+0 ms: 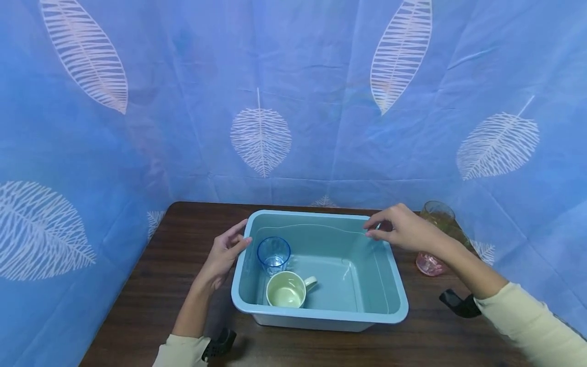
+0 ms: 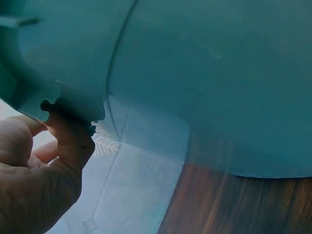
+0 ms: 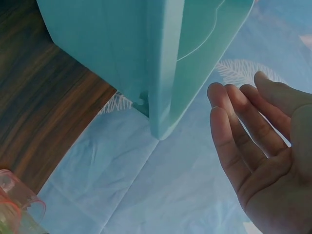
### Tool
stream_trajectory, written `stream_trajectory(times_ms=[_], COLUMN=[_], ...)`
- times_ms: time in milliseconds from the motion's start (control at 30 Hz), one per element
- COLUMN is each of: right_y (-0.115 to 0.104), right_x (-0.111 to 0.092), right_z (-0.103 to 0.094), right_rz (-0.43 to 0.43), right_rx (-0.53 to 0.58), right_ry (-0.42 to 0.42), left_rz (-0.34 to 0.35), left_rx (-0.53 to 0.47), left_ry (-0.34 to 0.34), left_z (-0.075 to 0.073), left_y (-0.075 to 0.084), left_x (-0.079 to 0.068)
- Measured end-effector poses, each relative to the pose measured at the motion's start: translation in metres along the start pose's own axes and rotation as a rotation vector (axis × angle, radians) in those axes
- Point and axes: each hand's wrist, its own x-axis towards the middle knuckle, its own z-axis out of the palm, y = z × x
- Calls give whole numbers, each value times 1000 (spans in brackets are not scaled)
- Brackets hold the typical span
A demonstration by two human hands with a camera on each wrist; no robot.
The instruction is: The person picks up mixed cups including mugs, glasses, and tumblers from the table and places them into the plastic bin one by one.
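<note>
A pale blue plastic basin stands on the table. Inside, at its left end, are a clear blue glass and a light green mug, its handle turned right. My left hand holds the basin's left rim, thumb on top; from the left wrist view, fingers curl under the rim's edge. Over the back right corner, my right hand has loosely bent fingers and holds nothing. The right wrist view shows its fingers spread a little, apart from the rim.
Right of the basin, a yellowish glass and a pink glass stand partly behind the right forearm. The dark wooden table meets a blue leaf-patterned cloth at its back and sides.
</note>
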Motion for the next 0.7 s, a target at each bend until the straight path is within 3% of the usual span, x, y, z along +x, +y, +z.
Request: stream_trajectory(times_ms=[300, 700], right_y=[10, 21], right_x=[-6, -20], right_z=[2, -1], right_rz=[-25, 60], right_rx=[-6, -87], right_ry=[95, 176], left_rz=[11, 5], left_rx=[1, 3], left_ry=[-5, -8], left_z=[-3, -2], left_y=[-1, 3], left_x=[0, -1])
